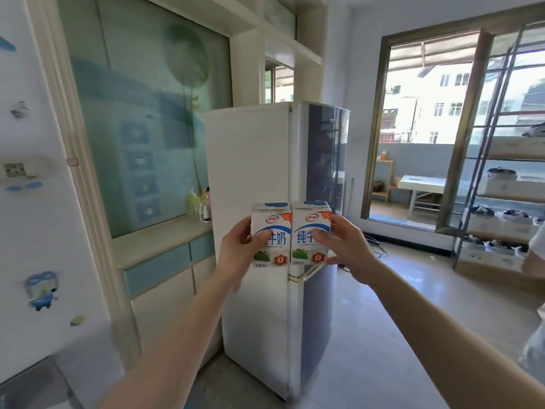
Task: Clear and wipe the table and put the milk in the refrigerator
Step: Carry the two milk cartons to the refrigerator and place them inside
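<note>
Both hands occupied. Left hand point(236, 252) grips the left milk carton point(274, 222), thumb across its front face. The fingers are hidden behind it. Right hand point(345, 246) grips the right milk carton point(303, 228) the same way. The cartons stand upright, side walls touching, held out at 12 o'clock from me in front of the refrigerator point(250, 157).

Refrigerator doors look shut. The door handle point(303, 276) sits just below the cartons, at 6 o'clock from them.

Handling, my judgement:
- Small paperboard cartons, likely light.
- Corners stiff, flat walls will dent if squeezed.
- Printed coating probably a little slick.
- Best hold is mid-body, thumb opposing fingers across front and back, as now. Avoid the folded top flaps.

The door needs a free hand. I could clamp both cartons together in one hand, or park one on the worktop point(159, 240) at 9 o'clock. The one-hand clamp risks a carton slipping out.
</note>
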